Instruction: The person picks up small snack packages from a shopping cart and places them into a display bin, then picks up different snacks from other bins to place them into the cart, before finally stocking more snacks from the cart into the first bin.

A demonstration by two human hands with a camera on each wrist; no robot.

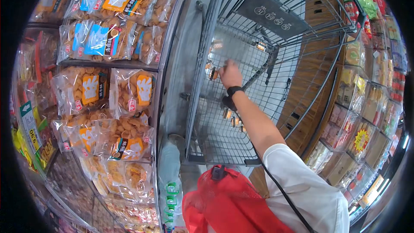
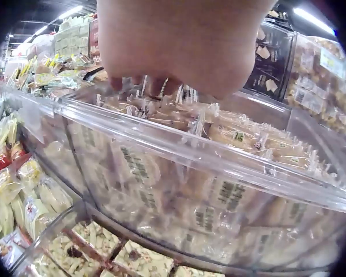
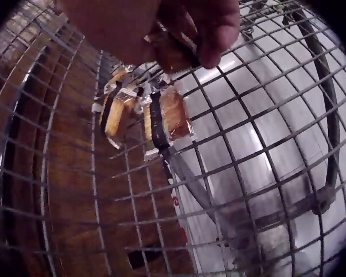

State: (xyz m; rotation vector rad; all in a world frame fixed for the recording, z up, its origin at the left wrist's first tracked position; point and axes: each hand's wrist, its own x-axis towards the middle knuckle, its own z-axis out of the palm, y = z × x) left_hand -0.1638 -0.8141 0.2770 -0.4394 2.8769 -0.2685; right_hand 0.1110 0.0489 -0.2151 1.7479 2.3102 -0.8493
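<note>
My right hand [image 1: 231,75] reaches down inside a wire shopping cart [image 1: 276,75]. In the right wrist view its fingers [image 3: 219,40] pinch a small wrapped cake [image 3: 176,53] with a dark band. Below the hand, two similar wrapped cakes [image 3: 166,118] lie on the cart's wire mesh. My left hand [image 2: 179,46] appears only in the left wrist view, over a clear plastic bin [image 2: 161,135] of individually wrapped pastries [image 2: 236,135]. Its fingers are mostly hidden, and I cannot tell whether they grip a pastry.
Bagged snacks [image 1: 127,90] fill the shelf left of the cart. Packaged goods [image 1: 353,90] stand in rows on the right. A red garment [image 1: 228,203] shows below the cart. Lower bins of crumb-topped pieces [image 2: 141,259] sit before the pastry bin.
</note>
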